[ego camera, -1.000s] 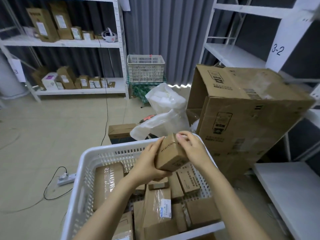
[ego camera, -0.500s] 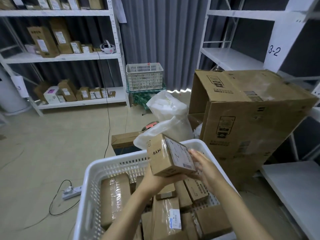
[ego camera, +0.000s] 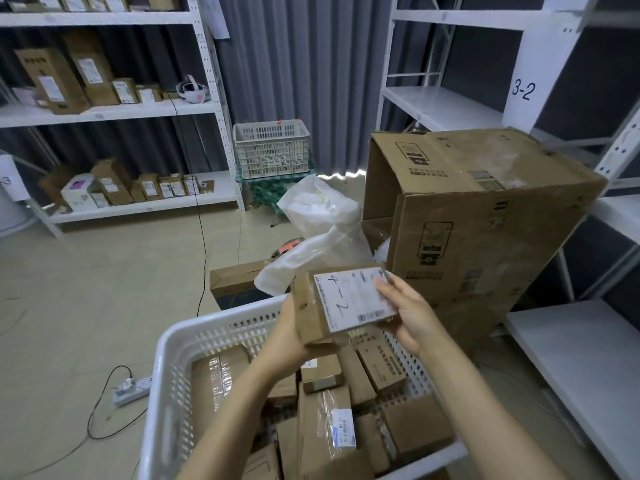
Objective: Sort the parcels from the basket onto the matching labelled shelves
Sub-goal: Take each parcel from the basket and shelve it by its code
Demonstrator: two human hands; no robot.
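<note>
A small cardboard parcel (ego camera: 341, 303) is held above the white basket (ego camera: 180, 362), its white label facing me with "4-2" handwritten on it. My left hand (ego camera: 289, 336) grips it from below and the left side. My right hand (ego camera: 408, 311) holds its right edge, fingers along the label's side. Several more brown parcels (ego camera: 325, 420) lie in the basket. A shelf post on the right carries the label "3-2" (ego camera: 523, 90). The left shelving (ego camera: 114, 114) holds several sorted parcels.
A large open cardboard box (ego camera: 478, 216) stands right of the basket, with white plastic bags (ego camera: 318, 230) beside it. A second white basket (ego camera: 272, 148) sits at the back. A power strip and cable (ego camera: 130, 389) lie on the floor at left. A white shelf board (ego camera: 585, 358) is low right.
The parcel has been lifted and turned in both hands, so its labelled face now points at me. The view has risen a little.
</note>
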